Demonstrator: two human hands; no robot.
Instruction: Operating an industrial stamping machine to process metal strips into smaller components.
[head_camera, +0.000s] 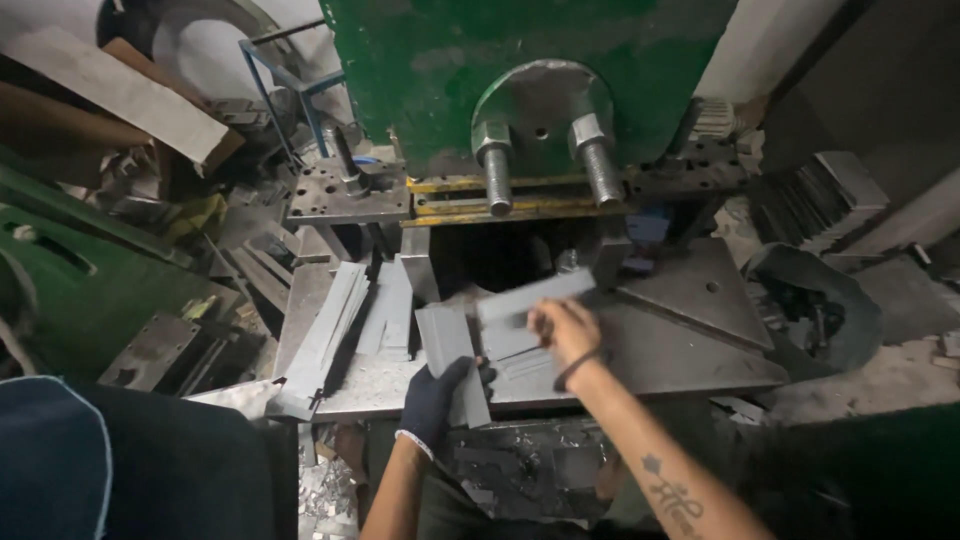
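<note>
My left hand, in a dark glove, grips the near end of a flat grey metal strip lying on the steel press table. My bare right hand holds another grey metal strip, lifted and tilted in front of the dark opening under the green press. A black band sits on my right wrist.
A stack of long metal strips lies at the table's left edge, with more strips beside it. Two large bolts hang from the press. Scrap metal and tool blocks lie left; a dark bin stands right.
</note>
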